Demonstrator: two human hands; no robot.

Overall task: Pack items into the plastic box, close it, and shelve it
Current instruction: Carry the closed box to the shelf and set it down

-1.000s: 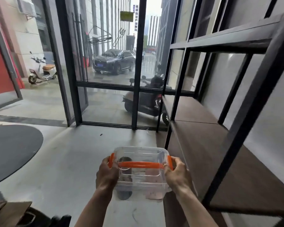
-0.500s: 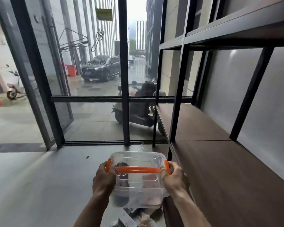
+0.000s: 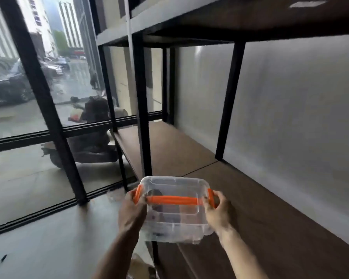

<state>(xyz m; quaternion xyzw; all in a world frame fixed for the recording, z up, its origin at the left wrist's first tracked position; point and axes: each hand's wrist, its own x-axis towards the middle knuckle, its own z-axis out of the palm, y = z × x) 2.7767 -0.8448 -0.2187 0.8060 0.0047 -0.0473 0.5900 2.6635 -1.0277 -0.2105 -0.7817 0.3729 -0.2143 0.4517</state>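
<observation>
No legible text, label, brand, number or sign is present. The clear plastic box with orange handle (image 3: 174, 210) carries no readable marking. The vertical sign on the pale tower outside (image 3: 36, 16) is too blurred to read.

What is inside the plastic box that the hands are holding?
Through the clear lid of the box, a dark round item sits at the left and a reddish one at the right. What they are is too blurred to tell. The orange handle and both hands cover parts of the inside.
</observation>
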